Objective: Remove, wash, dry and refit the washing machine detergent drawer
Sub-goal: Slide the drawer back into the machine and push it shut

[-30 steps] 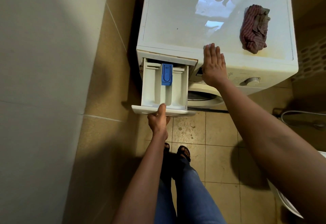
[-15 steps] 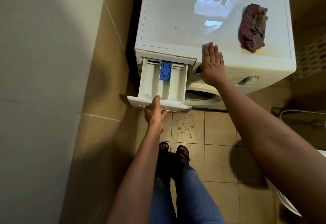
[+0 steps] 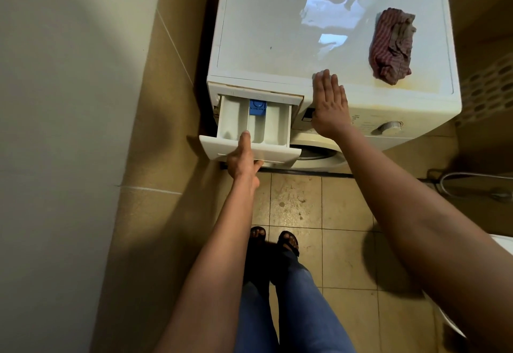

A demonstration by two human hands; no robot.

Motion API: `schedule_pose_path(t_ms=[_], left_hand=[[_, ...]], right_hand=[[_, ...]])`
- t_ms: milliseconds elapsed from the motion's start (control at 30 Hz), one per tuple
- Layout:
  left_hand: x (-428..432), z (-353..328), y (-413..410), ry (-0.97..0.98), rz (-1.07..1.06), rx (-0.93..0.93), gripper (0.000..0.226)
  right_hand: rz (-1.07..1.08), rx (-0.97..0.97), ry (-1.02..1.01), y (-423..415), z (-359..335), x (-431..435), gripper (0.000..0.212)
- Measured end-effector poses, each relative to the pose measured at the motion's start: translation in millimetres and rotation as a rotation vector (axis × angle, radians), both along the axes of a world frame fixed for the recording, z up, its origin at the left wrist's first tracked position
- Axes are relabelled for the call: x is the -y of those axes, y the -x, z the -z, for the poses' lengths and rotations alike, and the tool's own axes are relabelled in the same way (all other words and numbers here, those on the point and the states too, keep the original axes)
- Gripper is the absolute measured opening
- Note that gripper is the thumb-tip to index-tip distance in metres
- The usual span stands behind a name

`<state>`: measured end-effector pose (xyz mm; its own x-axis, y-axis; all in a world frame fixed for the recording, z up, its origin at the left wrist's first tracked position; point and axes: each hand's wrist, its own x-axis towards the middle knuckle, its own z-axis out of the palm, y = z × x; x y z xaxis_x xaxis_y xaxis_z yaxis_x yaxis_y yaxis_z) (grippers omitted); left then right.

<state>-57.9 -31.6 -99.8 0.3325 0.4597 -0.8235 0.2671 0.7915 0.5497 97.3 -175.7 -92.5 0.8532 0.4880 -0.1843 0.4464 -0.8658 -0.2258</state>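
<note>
Cannot make out the fingers of the left hand (image 3: 243, 161), tucked under the detergent drawer (image 3: 274, 127) at the front left of the washing machine (image 3: 277, 33) and probably curled there, nor read the tiny print (image 3: 363, 124) beside its dial (image 3: 390, 127).

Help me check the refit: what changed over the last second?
The detergent drawer slid further into the washing machine; less of its blue insert shows. The left hand kept gripping the drawer front and moved in with it. The right hand stayed flat on the machine's front edge; the cloth did not move.
</note>
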Motion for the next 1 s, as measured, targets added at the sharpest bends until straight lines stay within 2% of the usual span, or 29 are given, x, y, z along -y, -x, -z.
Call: schedule_pose_path(t_ms=[200, 333, 433, 567, 667, 800, 1000], left_hand=[[0.1, -0.4, -7.2, 0.014, -0.028, 0.018, 0.044], [-9.8, -9.0, -37.8, 0.019, -0.032, 0.056, 0.06], [-14.9, -14.9, -64.0, 0.068, -0.058, 0.137, 0.061], [-19.4, -13.0, -82.6, 0.143, -0.111, 0.228, 0.078], [-21.8, -11.8, -92.9, 0.126, -0.125, 0.24, 0.072], [-19.4, -12.0, -99.9, 0.089, -0.145, 0.232, 0.027], [-20.9, -9.4, -106.2, 0.08, -0.154, 0.229, 0.033]], right_hand=[[0.005, 0.002, 0.002, 0.8, 1.1, -1.2, 0.086], [0.003, 0.003, 0.013, 1.0, 1.5, -1.1, 0.086], [-0.004, -0.005, 0.017, -0.2, 1.7, -0.8, 0.087], [-0.005, -0.009, 0.024, -1.9, 2.3, 0.5, 0.091], [-0.002, -0.021, 0.03, -2.3, 3.1, 0.0, 0.093], [0.018, -0.015, 0.036, -1.6, 4.7, -1.5, 0.092], [0.032, -0.016, 0.036, -0.8, 3.4, -2.9, 0.094]])
